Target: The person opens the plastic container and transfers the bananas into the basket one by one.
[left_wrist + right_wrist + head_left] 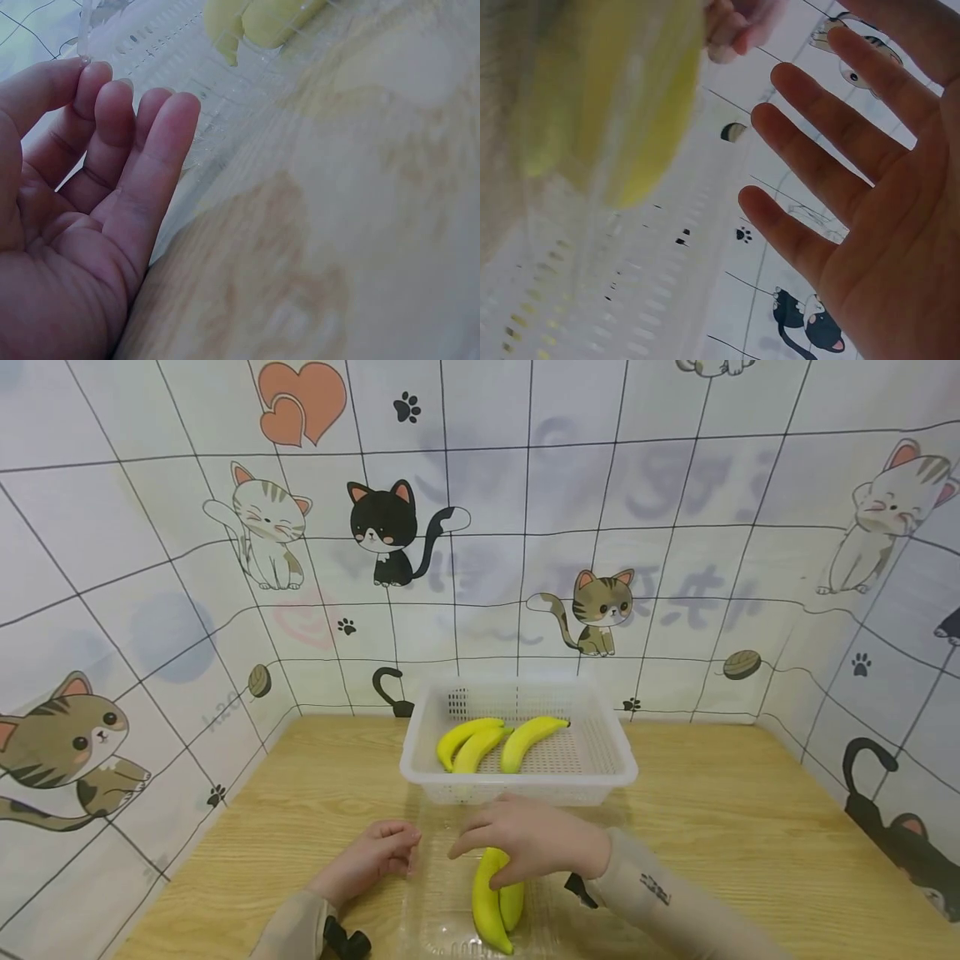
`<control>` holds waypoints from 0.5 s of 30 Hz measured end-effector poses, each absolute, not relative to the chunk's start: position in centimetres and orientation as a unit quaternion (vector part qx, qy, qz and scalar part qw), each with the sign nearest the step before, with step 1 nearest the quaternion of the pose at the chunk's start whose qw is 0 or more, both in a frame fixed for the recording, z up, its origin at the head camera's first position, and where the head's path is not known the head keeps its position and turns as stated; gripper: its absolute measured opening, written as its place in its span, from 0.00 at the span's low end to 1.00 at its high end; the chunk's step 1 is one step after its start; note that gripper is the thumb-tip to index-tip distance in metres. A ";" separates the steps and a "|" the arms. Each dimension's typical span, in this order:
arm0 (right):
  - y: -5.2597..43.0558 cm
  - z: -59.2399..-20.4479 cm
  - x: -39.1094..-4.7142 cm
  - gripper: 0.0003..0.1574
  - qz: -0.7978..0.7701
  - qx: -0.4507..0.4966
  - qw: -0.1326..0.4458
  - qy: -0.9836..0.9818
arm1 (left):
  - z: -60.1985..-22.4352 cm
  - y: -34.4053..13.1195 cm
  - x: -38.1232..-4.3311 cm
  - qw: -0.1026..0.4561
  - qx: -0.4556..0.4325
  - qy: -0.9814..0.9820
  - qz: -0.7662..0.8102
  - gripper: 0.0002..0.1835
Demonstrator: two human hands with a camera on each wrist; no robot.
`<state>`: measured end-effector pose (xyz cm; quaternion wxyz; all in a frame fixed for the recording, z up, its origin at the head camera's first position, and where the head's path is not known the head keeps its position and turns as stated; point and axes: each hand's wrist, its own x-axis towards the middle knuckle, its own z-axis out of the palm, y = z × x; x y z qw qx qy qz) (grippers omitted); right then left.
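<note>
A clear plastic box (442, 914) lies on the wooden table at the front, with two yellow bananas (487, 906) side by side in it. My left hand (378, 856) is at the box's left side. In the left wrist view, the thumb and index fingertip pinch its thin clear rim (86, 26), while the other fingers are loosely bent. Over the bananas hovers my right hand (532, 839), fingers spread and holding nothing. The right wrist view shows that palm (900, 247) bare, with the bananas (641, 105) blurred behind clear plastic.
Just behind the box stands a white perforated basket (517, 781) with three bananas (532, 742) lying in its left and middle part. The wooden table (330, 768) reaches back to a wall cloth (487, 568) printed with cats and grid lines, which also encloses both sides.
</note>
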<state>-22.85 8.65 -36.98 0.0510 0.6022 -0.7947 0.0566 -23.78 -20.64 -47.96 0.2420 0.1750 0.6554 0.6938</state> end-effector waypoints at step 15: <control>8.1 -39.5 -22.7 0.32 0.043 0.630 0.004 -0.775 | -48.0 -20.6 -23.8 0.246 0.177 0.652 0.695 0.14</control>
